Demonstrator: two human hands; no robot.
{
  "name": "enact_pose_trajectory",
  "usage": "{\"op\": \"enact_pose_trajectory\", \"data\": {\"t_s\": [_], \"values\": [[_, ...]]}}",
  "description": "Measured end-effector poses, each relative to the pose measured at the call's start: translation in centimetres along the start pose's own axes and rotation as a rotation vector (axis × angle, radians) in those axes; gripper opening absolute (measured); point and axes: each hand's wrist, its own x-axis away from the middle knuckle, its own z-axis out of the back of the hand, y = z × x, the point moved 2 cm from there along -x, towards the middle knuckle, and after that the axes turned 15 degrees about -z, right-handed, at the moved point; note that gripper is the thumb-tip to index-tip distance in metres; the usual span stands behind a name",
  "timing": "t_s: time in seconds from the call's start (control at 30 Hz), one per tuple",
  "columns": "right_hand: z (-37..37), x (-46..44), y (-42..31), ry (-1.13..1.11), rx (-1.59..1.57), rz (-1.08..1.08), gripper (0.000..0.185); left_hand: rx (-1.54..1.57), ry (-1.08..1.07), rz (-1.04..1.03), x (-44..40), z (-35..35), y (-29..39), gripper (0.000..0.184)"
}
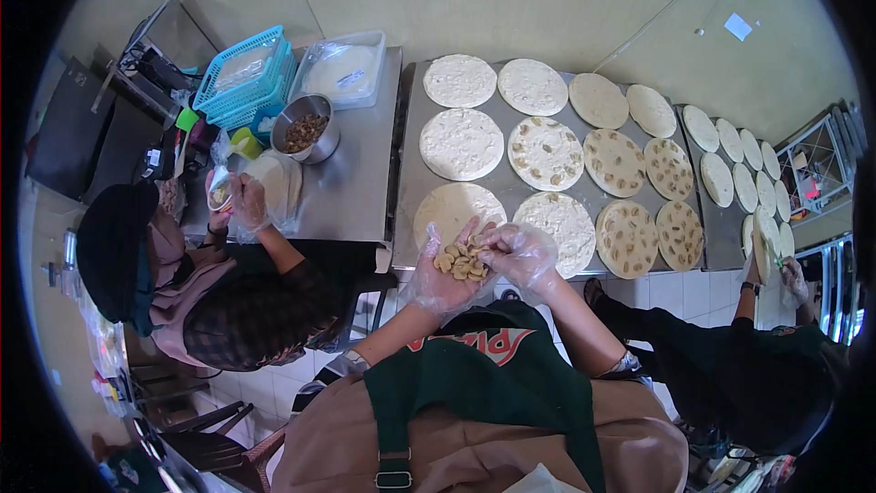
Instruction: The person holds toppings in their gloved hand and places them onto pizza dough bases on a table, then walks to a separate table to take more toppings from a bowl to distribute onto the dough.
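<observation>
Both my hands wear clear plastic gloves. My left hand (447, 276) is palm up, fingers cupped around a pile of beige slices (464, 260). From the right, my right hand (518, 254) reaches over the pile, its fingertips pinched together at the slices. Behind my hands lies a plain round base (452, 208), partly covered by them. Just right of it is a white-coated round base (558, 230). Farther back, one white-coated base (545, 153) carries several beige pieces, as do the tan bases (627, 237) to the right.
A metal table (411, 141) bears rows of round bases. At left, a co-worker (228, 283) handles a bag beside a steel bowl (305, 129) of brown pieces, blue baskets (242, 78) and a clear tub (343, 69). Another co-worker (748, 356) stands at right.
</observation>
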Motion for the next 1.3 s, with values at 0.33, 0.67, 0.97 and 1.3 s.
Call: {"op": "enact_pose_trajectory", "data": {"t_s": [0.33,0.67,0.97,1.3], "values": [[4.9,1.3,3.6,-0.160,-0.483,-0.444,0.019,0.051,0.071,0.105,-1.2,-0.3,-3.3,0.064],[10.4,0.8,15.3,0.145,-0.460,-0.596,0.021,0.050,0.205,0.026,-2.3,0.8,-6.9,0.061],[11.3,-5.0,26.3,0.089,0.543,-0.563,0.031,0.101,0.322,-0.179,-0.7,2.3,-6.9,0.058],[10.0,-9.2,26.8,0.238,0.845,-0.392,0.026,0.130,0.332,-0.266,0.0,2.3,-8.4,0.059]]}}
